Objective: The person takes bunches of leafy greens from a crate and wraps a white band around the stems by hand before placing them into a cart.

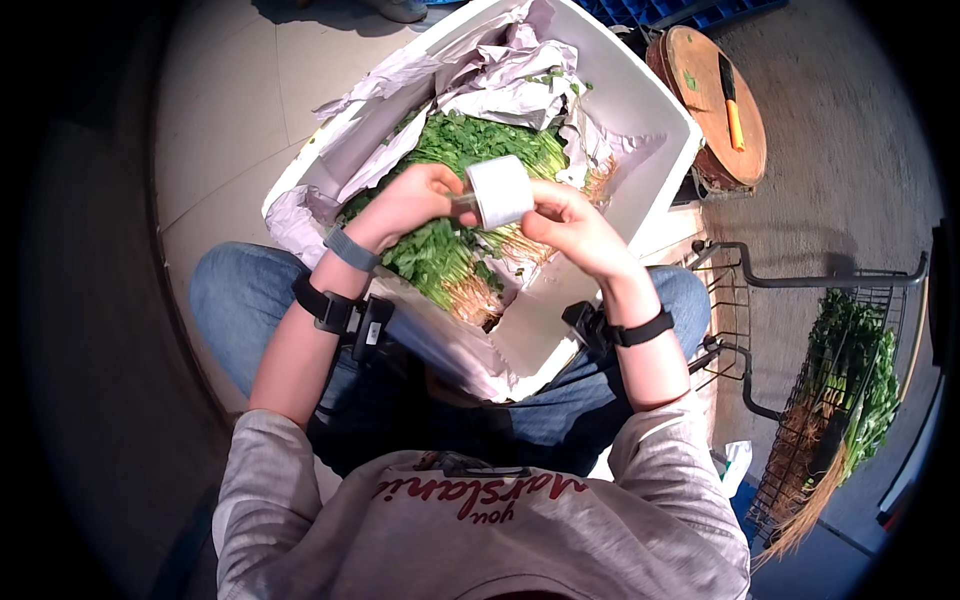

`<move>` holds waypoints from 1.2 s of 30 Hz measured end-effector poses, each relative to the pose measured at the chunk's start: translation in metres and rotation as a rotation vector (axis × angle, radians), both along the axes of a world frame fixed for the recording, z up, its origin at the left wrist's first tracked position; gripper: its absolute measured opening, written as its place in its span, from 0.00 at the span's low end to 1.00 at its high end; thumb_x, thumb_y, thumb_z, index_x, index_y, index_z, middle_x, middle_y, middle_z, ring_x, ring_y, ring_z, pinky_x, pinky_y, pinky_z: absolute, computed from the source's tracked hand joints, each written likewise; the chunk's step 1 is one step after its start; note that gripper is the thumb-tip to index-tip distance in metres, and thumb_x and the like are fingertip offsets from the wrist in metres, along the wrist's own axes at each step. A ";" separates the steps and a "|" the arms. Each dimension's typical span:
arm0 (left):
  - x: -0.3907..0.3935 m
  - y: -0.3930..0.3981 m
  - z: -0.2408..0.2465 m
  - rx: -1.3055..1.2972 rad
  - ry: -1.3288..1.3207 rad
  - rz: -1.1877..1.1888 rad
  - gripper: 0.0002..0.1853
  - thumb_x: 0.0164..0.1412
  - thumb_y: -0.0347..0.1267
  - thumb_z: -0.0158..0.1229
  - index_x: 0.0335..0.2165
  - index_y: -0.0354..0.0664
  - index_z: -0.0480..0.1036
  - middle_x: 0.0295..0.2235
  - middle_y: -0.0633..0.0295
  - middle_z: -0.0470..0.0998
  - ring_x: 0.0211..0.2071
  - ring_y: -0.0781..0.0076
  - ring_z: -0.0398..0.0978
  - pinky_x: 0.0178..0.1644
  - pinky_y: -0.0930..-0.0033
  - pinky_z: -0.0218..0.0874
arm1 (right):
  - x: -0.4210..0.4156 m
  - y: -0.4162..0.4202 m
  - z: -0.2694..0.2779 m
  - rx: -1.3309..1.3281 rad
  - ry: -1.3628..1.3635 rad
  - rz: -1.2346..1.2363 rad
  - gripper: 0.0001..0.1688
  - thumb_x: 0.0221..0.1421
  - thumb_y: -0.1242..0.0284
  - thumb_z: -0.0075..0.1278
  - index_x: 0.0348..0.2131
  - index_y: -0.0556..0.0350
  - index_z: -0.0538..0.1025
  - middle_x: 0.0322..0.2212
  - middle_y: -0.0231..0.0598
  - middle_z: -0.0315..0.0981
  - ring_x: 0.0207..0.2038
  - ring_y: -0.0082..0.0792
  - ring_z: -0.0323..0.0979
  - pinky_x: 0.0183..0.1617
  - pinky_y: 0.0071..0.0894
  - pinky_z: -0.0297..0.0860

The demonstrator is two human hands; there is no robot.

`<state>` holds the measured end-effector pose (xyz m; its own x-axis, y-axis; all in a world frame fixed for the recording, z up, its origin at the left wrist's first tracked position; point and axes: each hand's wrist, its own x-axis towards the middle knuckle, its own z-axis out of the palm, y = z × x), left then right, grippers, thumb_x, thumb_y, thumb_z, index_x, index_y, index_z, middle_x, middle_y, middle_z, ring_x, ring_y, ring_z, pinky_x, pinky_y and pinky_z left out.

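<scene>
Above an open white foam box [679,127], both of my hands are at a white roll [502,192] that looks like tape. My right hand [577,225] grips its right side between thumb and fingers. My left hand [420,196] holds it from the left; a short greenish piece shows between those fingers and the roll, too blurred to name. Under the hands lies a large heap of leafy green herbs [480,139] with pale stems and roots. A smaller rooted bunch [435,262] is nearer me, below my left hand. Crumpled paper [517,82] lines the box.
A round wooden chopping board [694,97] with a yellow-handled knife [733,124] stands beyond the box's right side. At the right, a black wire basket [765,495] holds more rooted greens [847,375]. Blue plastic grating [637,11] and a shoe [405,9] appear at the top.
</scene>
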<state>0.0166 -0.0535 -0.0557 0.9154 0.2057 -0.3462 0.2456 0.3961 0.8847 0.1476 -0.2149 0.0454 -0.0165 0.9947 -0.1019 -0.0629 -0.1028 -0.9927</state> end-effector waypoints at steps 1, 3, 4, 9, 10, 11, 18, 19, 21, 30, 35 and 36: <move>0.001 0.008 0.007 0.104 0.026 0.059 0.14 0.44 0.26 0.61 0.32 0.31 0.69 0.27 0.60 0.74 0.29 0.78 0.71 0.34 0.80 0.62 | -0.004 -0.002 -0.005 0.045 -0.157 -0.093 0.24 0.49 0.57 0.51 0.42 0.51 0.73 0.46 0.42 0.65 0.51 0.32 0.58 0.55 0.33 0.53; 0.000 0.017 0.024 -0.044 0.057 0.168 0.14 0.49 0.26 0.57 0.37 0.33 0.68 0.30 0.62 0.74 0.30 0.81 0.71 0.34 0.83 0.63 | -0.010 -0.007 -0.015 0.098 -0.340 -0.254 0.18 0.47 0.62 0.53 0.37 0.53 0.76 0.47 0.47 0.63 0.53 0.37 0.56 0.56 0.36 0.51; 0.000 0.022 0.023 -0.090 0.048 0.203 0.14 0.49 0.27 0.57 0.37 0.34 0.68 0.29 0.63 0.74 0.30 0.81 0.72 0.33 0.84 0.63 | -0.009 -0.009 -0.018 0.100 -0.359 -0.271 0.18 0.47 0.63 0.54 0.37 0.53 0.76 0.47 0.48 0.62 0.54 0.38 0.55 0.56 0.37 0.50; -0.006 0.019 0.044 -0.174 -0.043 0.091 0.13 0.49 0.26 0.57 0.36 0.34 0.69 0.27 0.63 0.75 0.26 0.81 0.72 0.30 0.84 0.64 | 0.009 -0.002 -0.019 -0.164 -0.449 -0.127 0.18 0.44 0.67 0.55 0.36 0.57 0.74 0.36 0.45 0.72 0.43 0.36 0.67 0.48 0.32 0.60; -0.008 0.015 0.046 -0.187 -0.077 0.041 0.13 0.49 0.26 0.57 0.36 0.34 0.70 0.26 0.64 0.75 0.25 0.82 0.72 0.30 0.84 0.63 | 0.011 -0.001 -0.024 -0.046 -0.580 -0.146 0.18 0.43 0.67 0.55 0.35 0.58 0.74 0.29 0.43 0.74 0.37 0.36 0.70 0.43 0.30 0.63; -0.009 0.012 0.048 -0.199 -0.110 -0.010 0.12 0.48 0.26 0.57 0.35 0.34 0.71 0.26 0.65 0.75 0.25 0.82 0.72 0.29 0.84 0.63 | 0.019 -0.002 -0.035 -0.133 -0.769 -0.075 0.20 0.44 0.67 0.54 0.39 0.56 0.73 0.30 0.42 0.73 0.36 0.32 0.70 0.43 0.28 0.63; -0.007 0.000 0.054 0.313 -0.027 -0.500 0.07 0.42 0.23 0.61 0.26 0.36 0.74 0.22 0.68 0.72 0.29 0.85 0.67 0.36 0.83 0.59 | 0.027 -0.001 -0.035 -0.226 0.337 -0.043 0.33 0.53 0.59 0.47 0.52 0.60 0.60 0.49 0.38 0.61 0.51 0.27 0.58 0.54 0.25 0.55; -0.006 0.002 0.050 0.389 -0.004 -0.546 0.06 0.42 0.22 0.61 0.25 0.36 0.74 0.21 0.69 0.72 0.30 0.85 0.67 0.37 0.82 0.58 | 0.026 0.000 -0.029 -0.157 0.373 -0.021 0.33 0.53 0.59 0.47 0.52 0.60 0.60 0.49 0.38 0.61 0.51 0.27 0.59 0.54 0.26 0.55; -0.005 0.001 0.039 0.369 0.005 -0.433 0.11 0.43 0.23 0.59 0.31 0.34 0.72 0.25 0.67 0.71 0.31 0.83 0.66 0.38 0.81 0.58 | 0.021 0.002 -0.015 -0.049 0.299 -0.008 0.33 0.53 0.58 0.47 0.52 0.59 0.61 0.48 0.38 0.62 0.50 0.27 0.60 0.54 0.27 0.55; 0.000 0.003 0.022 0.016 -0.051 -0.012 0.15 0.55 0.31 0.50 0.40 0.32 0.68 0.36 0.60 0.73 0.40 0.77 0.69 0.44 0.78 0.60 | -0.005 -0.006 -0.029 0.179 -0.426 -0.266 0.16 0.46 0.65 0.54 0.36 0.53 0.76 0.46 0.45 0.63 0.53 0.40 0.57 0.55 0.37 0.53; -0.001 -0.004 0.030 -0.442 0.038 0.010 0.14 0.55 0.37 0.54 0.34 0.37 0.72 0.31 0.64 0.74 0.31 0.81 0.71 0.35 0.80 0.63 | 0.004 -0.003 -0.017 0.327 -0.344 -0.108 0.14 0.42 0.66 0.57 0.28 0.58 0.77 0.35 0.37 0.73 0.54 0.41 0.56 0.53 0.42 0.54; -0.002 -0.006 0.028 -0.461 0.009 -0.014 0.15 0.54 0.38 0.55 0.35 0.37 0.72 0.32 0.65 0.74 0.33 0.81 0.70 0.38 0.78 0.60 | 0.003 -0.001 -0.018 0.378 -0.375 -0.104 0.14 0.40 0.65 0.58 0.24 0.59 0.77 0.27 0.33 0.74 0.53 0.41 0.56 0.52 0.43 0.54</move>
